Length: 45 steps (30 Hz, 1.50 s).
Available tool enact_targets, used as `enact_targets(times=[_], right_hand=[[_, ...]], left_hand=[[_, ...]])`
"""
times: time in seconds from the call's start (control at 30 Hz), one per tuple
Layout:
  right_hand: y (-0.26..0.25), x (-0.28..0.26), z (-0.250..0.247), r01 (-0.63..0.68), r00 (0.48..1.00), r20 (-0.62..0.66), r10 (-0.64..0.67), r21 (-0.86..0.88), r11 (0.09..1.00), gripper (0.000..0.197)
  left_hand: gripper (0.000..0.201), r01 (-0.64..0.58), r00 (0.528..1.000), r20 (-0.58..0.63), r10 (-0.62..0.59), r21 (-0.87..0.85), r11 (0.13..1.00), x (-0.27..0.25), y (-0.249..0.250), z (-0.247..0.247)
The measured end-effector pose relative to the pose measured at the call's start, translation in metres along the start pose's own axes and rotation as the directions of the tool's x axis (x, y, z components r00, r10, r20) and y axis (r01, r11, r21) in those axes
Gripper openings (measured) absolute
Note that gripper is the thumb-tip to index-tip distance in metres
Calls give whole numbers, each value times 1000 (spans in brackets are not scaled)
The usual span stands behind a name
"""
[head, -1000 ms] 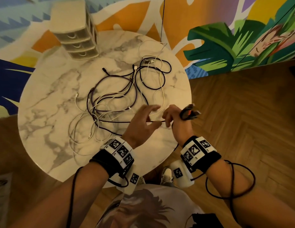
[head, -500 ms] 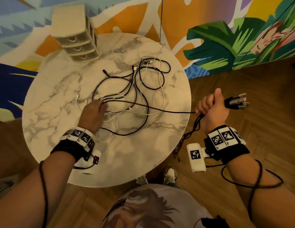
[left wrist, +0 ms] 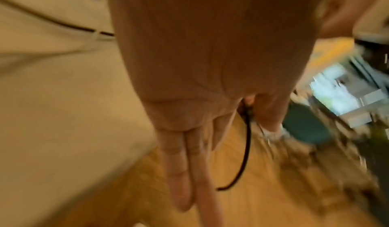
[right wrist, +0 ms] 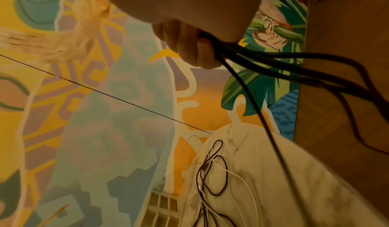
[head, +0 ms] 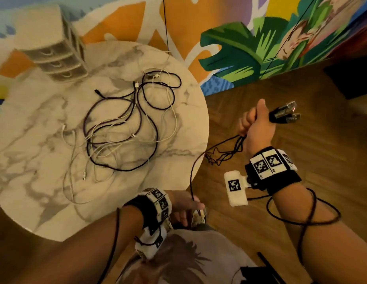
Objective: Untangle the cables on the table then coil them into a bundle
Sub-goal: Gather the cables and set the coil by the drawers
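One round marble desk (head: 45,191) by mural wall (head: 250,48), on wood floor (head: 301,99). Beige drawer unit (head: 53,46) at far left of desk. Tangle of black and white cables (head: 125,128) spread over desk middle, loose, uncoiled. Right hand (head: 255,124) off desk's right edge over floor, fist clamped on black cable bunch (head: 225,152), USB plugs (head: 285,113) sticking out past thumb. One black cable (head: 191,175) drooping from that fist to left hand (head: 185,203) at near desk edge, pinched between thumb and forefinger; other fingers (left wrist: 179,172) straight, together, pointing down.
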State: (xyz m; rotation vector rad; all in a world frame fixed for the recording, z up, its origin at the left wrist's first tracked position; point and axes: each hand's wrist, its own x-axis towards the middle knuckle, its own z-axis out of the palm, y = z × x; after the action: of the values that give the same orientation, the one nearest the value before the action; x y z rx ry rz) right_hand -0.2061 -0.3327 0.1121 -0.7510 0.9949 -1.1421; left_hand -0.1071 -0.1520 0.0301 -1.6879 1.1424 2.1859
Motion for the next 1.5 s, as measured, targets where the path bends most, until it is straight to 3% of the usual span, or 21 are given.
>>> enact_targets(times=[0.07,0.1,0.2,0.23,0.3,0.33,0.37,0.4,0.47,0.53,0.63,0.7,0.77,0.8,0.87,0.93,1.03,1.13,1.27,1.37,1.5], right_hand=[[-2,-2,-7,-33,999,27,35,-52,998,57],[-3,-3,-11,-42,998,36,45,-95,995,56],[-3,-6,-21,-41,997,55,57,-260,965,54],[-4,-7,-23,-25,995,80,53,-312,950,54],[-6,-8,-26,26,986,159,44,-415,909,56],[-9,-9,-25,53,979,201,43,-448,892,55],[-13,-10,-23,70,971,234,48,-471,879,53],[-18,-10,-22,70,964,256,66,-489,869,50],[-28,-10,-19,48,953,276,120,-533,845,42],[-38,-10,-19,33,926,329,184,-556,830,33],[-36,-8,-30,-118,823,466,325,-420,900,45],[-26,-13,-36,-213,737,534,414,-398,892,45],[-3,-22,-45,-135,694,556,458,-524,841,20],[10,-25,-50,-75,708,521,476,-615,785,29],[45,-23,-73,-35,802,338,492,-796,604,43],[72,-16,-101,-68,873,147,466,-907,415,37],[92,-8,-141,-178,860,-50,508,-962,208,31],[106,3,-172,-282,810,-206,548,-958,58,26],[119,16,-188,-404,786,-337,519,-914,19,39],[119,25,-201,-379,841,-316,439,-923,61,36],[118,27,-209,-321,840,-196,506,-931,173,30]], left_hand=[[51,189,982,-103,-159,480,857,2,5,-7],[49,211,976,-162,-143,579,787,2,11,-13],[31,66,950,-309,53,364,929,-5,44,-34],[26,-40,882,-436,180,311,950,-7,58,-44],[35,-264,622,-632,462,386,884,-15,89,-58],[38,-383,507,-633,585,443,811,-19,103,-61],[35,-479,456,-610,647,444,757,-19,115,-62],[28,-554,452,-590,669,403,729,-20,127,-61],[13,-633,543,-594,593,174,754,-26,150,-54],[17,-722,578,-635,513,-104,684,-29,167,-45],[30,-715,596,-721,354,-276,642,-40,179,-43],[36,-753,584,-733,349,-329,570,-50,179,-50],[43,-805,530,-737,420,-280,523,-58,180,-59],[47,-813,498,-743,446,-221,539,-63,181,-62],[50,-788,429,-753,498,-43,614,-70,185,-62],[45,-711,356,-747,562,174,681,-81,188,-57],[48,-557,239,-699,674,470,685,-97,189,-50],[38,-322,167,-524,835,771,549,-110,191,-42],[25,-199,148,-418,896,875,442,-112,189,-34],[24,-213,84,-398,914,889,406,-111,190,-34],[31,-304,43,-448,893,845,439,-95,196,-35]])
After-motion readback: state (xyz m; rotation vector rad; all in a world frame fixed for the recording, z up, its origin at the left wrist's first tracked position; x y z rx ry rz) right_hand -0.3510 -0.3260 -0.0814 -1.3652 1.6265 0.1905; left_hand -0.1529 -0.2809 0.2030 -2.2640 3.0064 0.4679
